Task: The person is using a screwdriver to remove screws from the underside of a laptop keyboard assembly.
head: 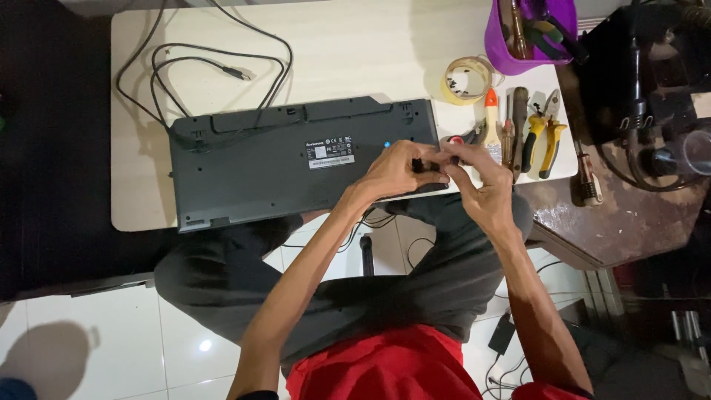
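A dark grey keyboard (pixel 296 159) lies face down on a pale worktop (pixel 355 52), its right end under the left hand (pixel 400 172) and right hand (pixel 481 189), each grip pinching a small dark part (pixel 429 166) between them, a white rectangular label (pixel 329 150) just left of the hands.

head view: looking steeply down from above the seated person | facing the low white table (pixel 355 44), its near edge mid-frame | sitting close, arm's reach | taking in lap, floor tiles (pixel 96 333) below
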